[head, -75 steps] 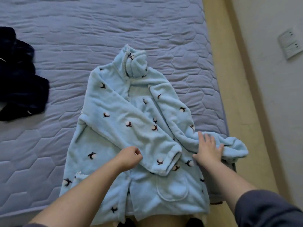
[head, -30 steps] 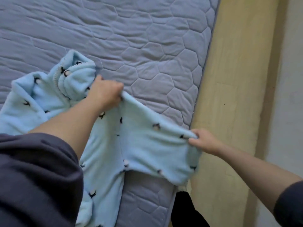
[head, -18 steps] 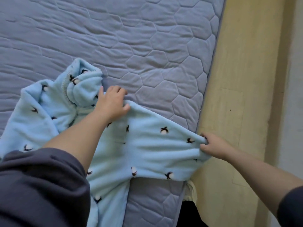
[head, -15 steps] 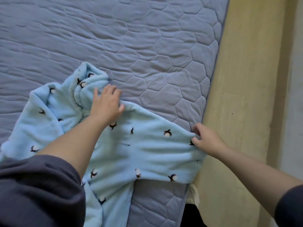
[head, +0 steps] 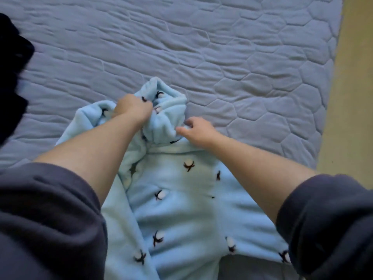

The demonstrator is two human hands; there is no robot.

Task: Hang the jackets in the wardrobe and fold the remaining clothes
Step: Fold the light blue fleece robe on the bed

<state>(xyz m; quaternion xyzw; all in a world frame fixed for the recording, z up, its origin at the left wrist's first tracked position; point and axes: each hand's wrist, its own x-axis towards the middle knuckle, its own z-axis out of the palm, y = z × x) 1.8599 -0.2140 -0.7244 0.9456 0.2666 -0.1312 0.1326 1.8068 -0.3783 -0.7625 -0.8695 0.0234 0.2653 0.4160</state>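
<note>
So your light-blue fleece top (head: 181, 209) is lying on the bed (head: 222, 57) right in front of you, body facing up and collar (head: 171, 110) pointing away from you. Your left hand (head: 132, 110) has its fingers curled tight into the bunched-up collar. Your right hand (head: 198, 132) sits just beside it on the other side, fingers curled, and it looks like thumb and fingers are pinching the collar's edge, though it's a bit blurry there.

My read is you're sorting out the neck before folding. Tips for that:

- Fleece is floppy and thick, so pull both hands apart sideways to flatten the collar rather than mashing it down. Otherwise you'll get a fat lump at the top of the fold.
- Get the left shoulder flat too; it's rumpled under your forearm.
- The bottom of the top runs out of view toward you, so check it isn't hanging off the bed edge and dragging things crooked.
- Keep it well apart from the dark clothes (head: 12, 77) over on the left so nothing gets tangled.
</note>
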